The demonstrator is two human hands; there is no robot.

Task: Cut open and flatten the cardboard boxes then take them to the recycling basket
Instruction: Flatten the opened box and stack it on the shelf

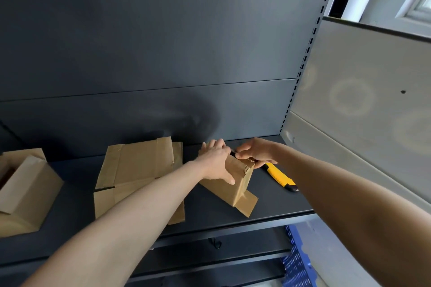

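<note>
The box [233,193] is pinned to the shelf [279,205] under the left hand [215,162], whose fingers are laid flat and spread across its top. The knife [279,177] is gripped near its front by the right hand [254,152], fingers curled round it, and the tip is set at the torn top edge, just beside the left fingers. That is where harm is risked: if the blade is jerked free, those fingers are met first. The box may also be skidded away if the press is eased. Flat cardboard [137,165] is seen beyond the left wrist, and a blue basket [296,263] below the right arm.
</note>
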